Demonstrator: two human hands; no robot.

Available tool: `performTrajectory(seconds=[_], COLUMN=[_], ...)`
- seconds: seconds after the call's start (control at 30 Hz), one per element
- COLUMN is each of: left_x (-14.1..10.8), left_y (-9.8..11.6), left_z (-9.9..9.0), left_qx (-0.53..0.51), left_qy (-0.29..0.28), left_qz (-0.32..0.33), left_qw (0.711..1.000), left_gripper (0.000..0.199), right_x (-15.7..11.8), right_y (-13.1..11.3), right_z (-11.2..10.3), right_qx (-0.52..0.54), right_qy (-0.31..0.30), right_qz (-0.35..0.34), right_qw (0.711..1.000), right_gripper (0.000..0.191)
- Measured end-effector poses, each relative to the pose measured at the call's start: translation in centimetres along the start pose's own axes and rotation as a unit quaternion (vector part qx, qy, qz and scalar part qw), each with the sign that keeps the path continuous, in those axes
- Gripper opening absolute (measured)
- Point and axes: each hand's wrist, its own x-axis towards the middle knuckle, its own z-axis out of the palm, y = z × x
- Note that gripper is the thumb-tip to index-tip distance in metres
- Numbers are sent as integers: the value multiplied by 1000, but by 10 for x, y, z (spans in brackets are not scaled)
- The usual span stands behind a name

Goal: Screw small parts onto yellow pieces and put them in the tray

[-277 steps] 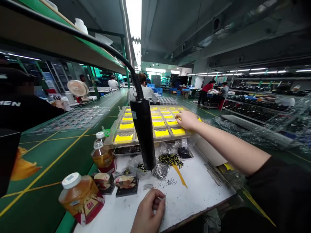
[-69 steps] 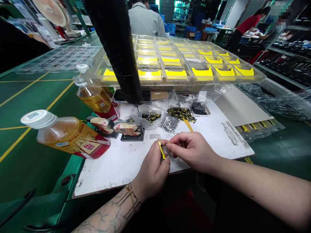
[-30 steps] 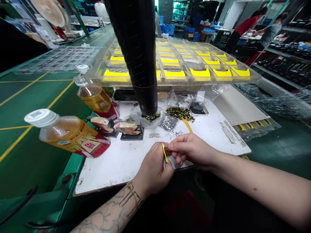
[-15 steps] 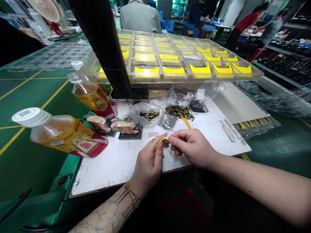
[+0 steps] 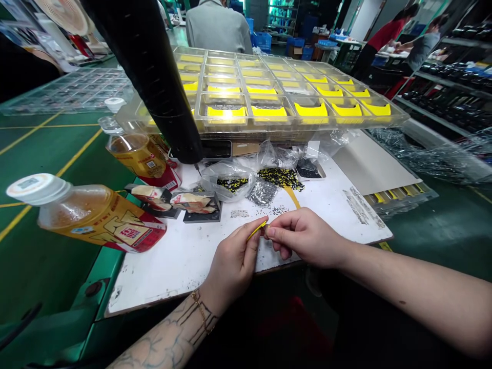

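My left hand (image 5: 236,256) pinches a small, thin yellow piece (image 5: 257,230) between thumb and fingers, above the front of the white board (image 5: 165,277). Fingertips of my right hand (image 5: 307,237) are pressed together at the far end of that piece; whether they hold a tiny part is hidden. Just beyond the hands lie scattered tiny black bits (image 5: 279,210), a heap of small grey metal parts (image 5: 262,192) and a pile of black and yellow parts (image 5: 280,178). A clear plastic bag (image 5: 228,180) with more black and yellow parts stands to their left.
Two drink bottles (image 5: 103,215) stand at the left. Dark blocks with tape-covered tops (image 5: 198,207) sit near them. A compartment tray (image 5: 265,120) of yellow pieces spans the back, crossed by a thick black post (image 5: 154,77). A person in grey (image 5: 218,28) is behind it.
The view has shifted slightly, so the bench things sit a little further left. Both hands stay together at the yellow piece, with its tilt slightly altered.
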Motion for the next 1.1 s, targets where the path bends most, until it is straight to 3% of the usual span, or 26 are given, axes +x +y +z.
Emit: performTrajectory(seconds=[0.13,0.23,0.43,0.67,0.93,1.1], left_x=[1,2,4,1,3,3], left_y=[0,0,2,4,9,10], left_z=[2,2,0,0,-1,-2], left_qx=[-71,-97,-90,-98,-92,-139], left_qy=[33,71,89,70,69,36], left_qz=[-92,-123,-94,-78,-84,-96], left_qw=[993,985,987,990,990,985], left_gripper=[32,31,22,20,21,26], right_x=[2,4,7,7,9,9], right_y=[-1,1,6,5,6,4], right_z=[7,10,5,16,21,17], right_qx=[-21,-84,-46,39,-6,-45], right_qy=[36,24,6,-5,37,21], right_qz=[-58,-109,-72,-39,-35,-49], right_qw=[997,990,996,998,999,998], right_gripper=[31,28,38,32,37,32])
